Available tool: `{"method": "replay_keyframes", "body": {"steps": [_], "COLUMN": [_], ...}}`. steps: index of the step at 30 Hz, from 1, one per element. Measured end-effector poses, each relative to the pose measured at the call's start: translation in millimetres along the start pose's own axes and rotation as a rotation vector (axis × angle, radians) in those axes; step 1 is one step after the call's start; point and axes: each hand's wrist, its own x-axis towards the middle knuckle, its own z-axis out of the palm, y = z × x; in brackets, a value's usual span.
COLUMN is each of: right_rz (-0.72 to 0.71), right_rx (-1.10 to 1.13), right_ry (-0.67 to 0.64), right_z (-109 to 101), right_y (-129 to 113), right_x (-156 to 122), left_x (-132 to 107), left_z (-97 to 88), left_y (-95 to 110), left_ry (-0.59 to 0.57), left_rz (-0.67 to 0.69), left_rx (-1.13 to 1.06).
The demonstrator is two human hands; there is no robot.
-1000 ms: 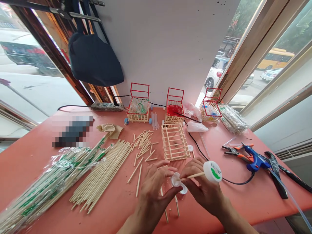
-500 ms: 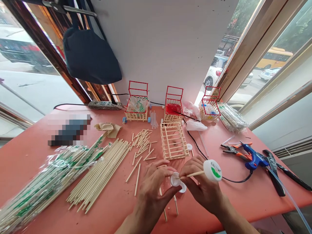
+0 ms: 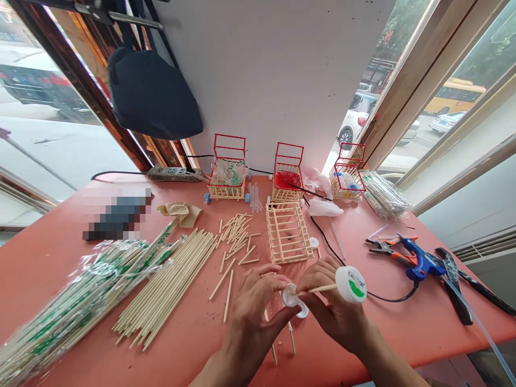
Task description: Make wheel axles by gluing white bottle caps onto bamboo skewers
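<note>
My left hand (image 3: pixel 252 309) is closed, pinching a small white bottle cap (image 3: pixel 288 295) with its hollow side showing. In my right hand (image 3: pixel 336 322) is a short wooden stick (image 3: pixel 325 288), gripped with its left tip inside that cap. On the stick's other end sits a second white cap (image 3: pixel 350 284) with a green mark. Another white cap (image 3: pixel 302 310) lies under my fingers, partly hidden. A few thin sticks (image 3: pixel 292 341) rest on the table below my hands. Just beyond them lies a wooden stick frame (image 3: pixel 287 232).
Cut sticks (image 3: pixel 236 234), long skewers (image 3: pixel 165 287) and a bagged skewer bundle (image 3: pixel 92 293) lie left. A blue glue gun (image 3: pixel 421 262) and pliers (image 3: pixel 389 250) lie right. Small stick carts (image 3: pixel 226 180) stand behind, near a black cord (image 3: pixel 328 244).
</note>
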Motion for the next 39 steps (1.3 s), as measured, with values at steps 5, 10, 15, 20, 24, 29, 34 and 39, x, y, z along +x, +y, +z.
{"method": "replay_keyframes", "body": {"steps": [5, 10, 15, 20, 24, 29, 34, 39], "right_rz": [0.002, -0.001, 0.017, 0.021, 0.005, 0.010, 0.011, 0.021], "right_rx": [-0.013, -0.010, -0.016, -0.016, -0.029, -0.032, -0.034, 0.010], "right_ry": [-0.014, -0.021, -0.039, -0.030, -0.028, -0.029, -0.030, -0.008], "right_z": [-0.2, -0.9, -1.6, -1.4, -1.7, -1.8, -1.8, -1.4], "right_y": [-0.7, -2.2, -3.3, -3.6, -4.9, -5.5, -3.8, -3.2], "right_x": [0.7, 1.6, 2.0, 3.7, 4.8, 4.3, 2.7, 1.5], "left_x": [-0.4, -0.8, -0.1, 3.3, 4.9, 4.5, 4.5, 2.6], "left_z": [0.7, 0.8, 0.3, -1.2, -1.8, -2.0, -1.9, -2.6], "left_y": [-0.4, -0.6, -0.2, 2.4, 4.0, 3.4, 3.5, 2.9], "left_ry": [0.006, -0.005, -0.013, 0.011, 0.022, 0.009, 0.004, -0.015], "left_rz": [-0.001, 0.001, 0.004, 0.012, 0.017, 0.022, 0.038, 0.036], "left_rx": [-0.011, -0.013, -0.013, -0.017, -0.007, -0.005, 0.008, 0.023]}}
